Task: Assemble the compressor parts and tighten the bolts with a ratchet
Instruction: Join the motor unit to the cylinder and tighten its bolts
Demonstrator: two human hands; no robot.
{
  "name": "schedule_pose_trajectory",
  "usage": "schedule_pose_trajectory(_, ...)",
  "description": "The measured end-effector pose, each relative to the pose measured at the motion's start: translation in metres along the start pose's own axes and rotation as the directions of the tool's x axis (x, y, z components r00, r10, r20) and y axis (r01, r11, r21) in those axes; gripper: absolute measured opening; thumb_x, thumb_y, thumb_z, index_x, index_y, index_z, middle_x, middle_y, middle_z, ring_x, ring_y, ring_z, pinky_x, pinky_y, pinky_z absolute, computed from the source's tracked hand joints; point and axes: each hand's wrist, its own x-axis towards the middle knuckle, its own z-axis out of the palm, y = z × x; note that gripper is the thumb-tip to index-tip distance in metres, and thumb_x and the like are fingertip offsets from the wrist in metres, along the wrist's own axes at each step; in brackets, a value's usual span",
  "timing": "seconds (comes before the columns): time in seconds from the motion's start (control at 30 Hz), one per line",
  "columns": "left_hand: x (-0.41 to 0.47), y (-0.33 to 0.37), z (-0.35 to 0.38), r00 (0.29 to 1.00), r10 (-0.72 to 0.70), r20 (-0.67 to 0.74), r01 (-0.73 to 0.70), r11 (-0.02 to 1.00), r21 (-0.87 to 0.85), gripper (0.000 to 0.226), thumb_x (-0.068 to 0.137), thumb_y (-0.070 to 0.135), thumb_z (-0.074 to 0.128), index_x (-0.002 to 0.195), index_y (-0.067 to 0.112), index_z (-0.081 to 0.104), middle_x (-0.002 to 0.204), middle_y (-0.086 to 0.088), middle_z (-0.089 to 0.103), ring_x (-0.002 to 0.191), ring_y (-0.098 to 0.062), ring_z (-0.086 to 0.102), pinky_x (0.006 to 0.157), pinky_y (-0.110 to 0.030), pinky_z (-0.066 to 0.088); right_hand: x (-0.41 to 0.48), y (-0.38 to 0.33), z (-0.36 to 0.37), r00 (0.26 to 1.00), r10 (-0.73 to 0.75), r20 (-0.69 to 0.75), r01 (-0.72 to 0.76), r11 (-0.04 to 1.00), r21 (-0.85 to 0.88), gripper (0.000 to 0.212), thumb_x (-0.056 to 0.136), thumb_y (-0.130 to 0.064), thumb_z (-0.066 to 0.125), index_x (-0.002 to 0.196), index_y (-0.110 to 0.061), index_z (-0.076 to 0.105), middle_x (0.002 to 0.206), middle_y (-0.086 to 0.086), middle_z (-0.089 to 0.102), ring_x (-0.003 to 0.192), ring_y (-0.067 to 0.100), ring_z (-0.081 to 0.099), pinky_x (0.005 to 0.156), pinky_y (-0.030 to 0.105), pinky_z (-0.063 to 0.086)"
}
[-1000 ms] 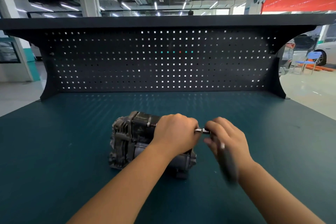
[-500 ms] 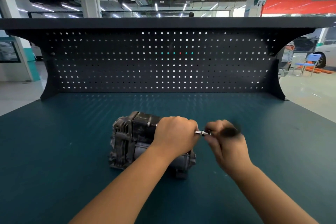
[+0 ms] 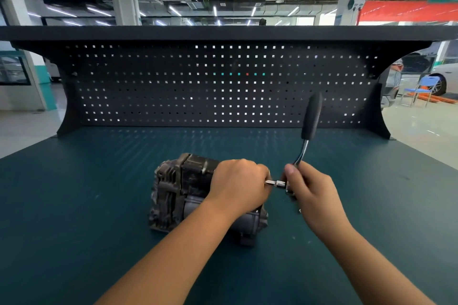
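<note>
Tightening bolt: left hand clamped on compressor, right fingers clamped on ratchet. Next: swing handle.

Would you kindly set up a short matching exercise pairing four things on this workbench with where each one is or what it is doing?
Things:
1. left hand
2. right hand
3. ratchet handle
4. compressor

States:
A. points up and away
B. lies on the green bench top
C. rests on top of the compressor
D. grips the ratchet near its head

Pairs: 1-C, 2-D, 3-A, 4-B
</note>
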Motion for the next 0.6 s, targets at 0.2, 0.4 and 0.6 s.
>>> schedule_pose_trajectory(0.2, 0.007, -0.003, 0.002, 0.998, -0.031, 0.048, 0.03, 0.999, 0.017, 0.025, 0.086, 0.034, 0.045, 0.067, 0.017, 0.05, 0.07, -0.002, 0.062, 0.066, -0.026, 0.055, 0.053, -0.027, 0.028, 0.004, 0.016, -0.012, 0.855, -0.492, 0.165, 0.512, 0.748, -0.422, 0.03, 0.096, -0.035, 0.037, 0.092, -0.011, 0.054, 0.078, 0.003, 0.061, 0.071, 0.019, 0.049, 0.064, 0.03, 0.04)
schedule_pose_trajectory(0.4, 0.003, -0.001, 0.001, 0.998, 0.0, 0.065, -0.003, 0.999, 0.036, 0.023, 0.086, 0.031, 0.044, 0.067, 0.02, 0.049, 0.074, -0.003, 0.064, 0.069, -0.028, 0.056, 0.048, -0.027, 0.018, 0.019, -0.006, -0.001, 0.694, 0.633, 0.344, -0.707, 0.508, 0.492, 0.041, 0.095, -0.032, 0.047, 0.059, -0.012, 0.042, 0.039, 0.006, 0.042, 0.029, 0.013, 0.026, 0.033, 0.019, 0.023)
schedule_pose_trajectory(0.6, 0.007, -0.003, 0.0, 0.996, -0.02, 0.083, 0.019, 1.0, 0.018, 0.026, 0.085, 0.036, 0.047, 0.069, 0.017, 0.055, 0.073, -0.004, 0.064, 0.07, -0.03, 0.058, 0.053, -0.027, 0.025, 0.005, 0.01, -0.009, 0.918, -0.378, 0.116, 0.39, 0.915, -0.105, 0.015, 0.09, -0.024, 0.055, 0.087, -0.01, 0.058, 0.075, -0.009, 0.057, 0.068, 0.004, 0.049, 0.065, 0.013, 0.041)
